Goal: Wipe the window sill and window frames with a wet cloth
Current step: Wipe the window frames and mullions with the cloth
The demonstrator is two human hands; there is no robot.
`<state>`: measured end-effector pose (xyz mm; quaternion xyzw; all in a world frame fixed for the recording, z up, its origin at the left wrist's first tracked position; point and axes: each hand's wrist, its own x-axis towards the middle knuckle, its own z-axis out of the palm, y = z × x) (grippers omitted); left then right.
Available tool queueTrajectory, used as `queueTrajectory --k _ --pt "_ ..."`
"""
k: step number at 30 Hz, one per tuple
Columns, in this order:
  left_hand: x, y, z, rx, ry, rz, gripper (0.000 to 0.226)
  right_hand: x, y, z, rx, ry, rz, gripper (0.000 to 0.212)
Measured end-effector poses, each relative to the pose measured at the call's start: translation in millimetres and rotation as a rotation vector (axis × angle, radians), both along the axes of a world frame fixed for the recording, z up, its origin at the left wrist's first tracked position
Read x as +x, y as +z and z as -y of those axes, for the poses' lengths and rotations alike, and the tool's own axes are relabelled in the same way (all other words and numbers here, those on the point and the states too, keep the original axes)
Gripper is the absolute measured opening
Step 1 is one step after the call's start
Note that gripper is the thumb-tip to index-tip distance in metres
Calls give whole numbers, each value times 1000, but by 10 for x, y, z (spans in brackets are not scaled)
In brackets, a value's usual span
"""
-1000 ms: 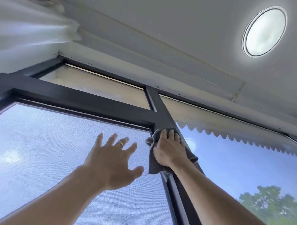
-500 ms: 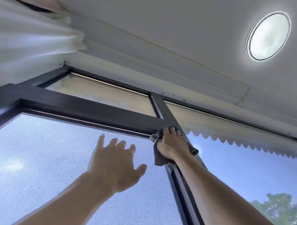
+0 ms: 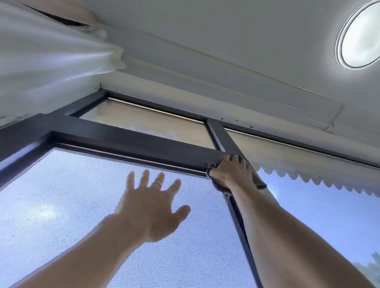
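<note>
Right hand (image 3: 232, 172) pressing dark cloth (image 3: 257, 181) on frame (image 3: 124, 139) junction, fingers curled over it. Left hand (image 3: 151, 204) splayed, empty, before mesh screen (image 3: 59, 206). Curtain (image 3: 45, 59) far left; ceiling light (image 3: 364, 34) far right.

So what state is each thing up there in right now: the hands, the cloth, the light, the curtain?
Right hand: pressing the cloth against the frame junction.
Cloth: dark, bunched under that hand, mostly hidden.
Left hand: open, fingers spread, in front of the mesh screen.
Window frame: dark, closed.
Ceiling light: glowing.
Curtain: gathered at upper left.
</note>
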<state>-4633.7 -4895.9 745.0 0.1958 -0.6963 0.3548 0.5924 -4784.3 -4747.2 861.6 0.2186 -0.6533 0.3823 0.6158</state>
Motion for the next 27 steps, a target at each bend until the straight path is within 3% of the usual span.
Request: queueTrajectory --k 4,7,9,13,18,23,27 --pt "89 -21 60 -18 5 -32 70 37 40 28 86 35 -152 62" --pt "207 -61 160 -17 29 -100 70 -14 0 23 -42 18 6 66" --pt "251 -111 213 15 45 -103 82 167 5 214 -94 10 42 70" --pt "304 -142 173 52 42 -56 69 347 55 440 70 68 -217 63" --pt "346 -135 199 52 -9 -12 70 269 -60 365 -159 -24 64 68" --pt "379 -131 216 3 3 -14 67 378 12 586 33 116 -238 63" --pt "540 -121 317 -11 -15 10 63 248 -41 487 -186 -24 -85 59"
